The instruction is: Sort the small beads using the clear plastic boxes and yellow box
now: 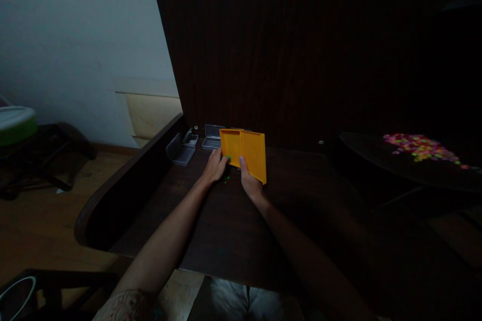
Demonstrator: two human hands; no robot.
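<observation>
A yellow hinged plastic box (253,153) stands unfolded and tilted up over the dark wooden table (222,220), its inside facing me. My left hand (215,166) is closed on the lower left edge of the box, thumb at the front. On the right half, my right hand (250,180) grips the lower edge, with its thumb on the inner face and its fingers hidden behind. Small green bits (228,159) show at the box's lower left corner by my left thumb. Several more green pieces (226,179) lie scattered on the table below.
Clear plastic cases with raised lids (183,154) sit at the table's back left, beside the raised side edge (128,180). A dark panel (263,50) rises behind. To the right, many colourful small pieces (422,148) lie heaped on a dark surface. A green tub (17,125) stands far left.
</observation>
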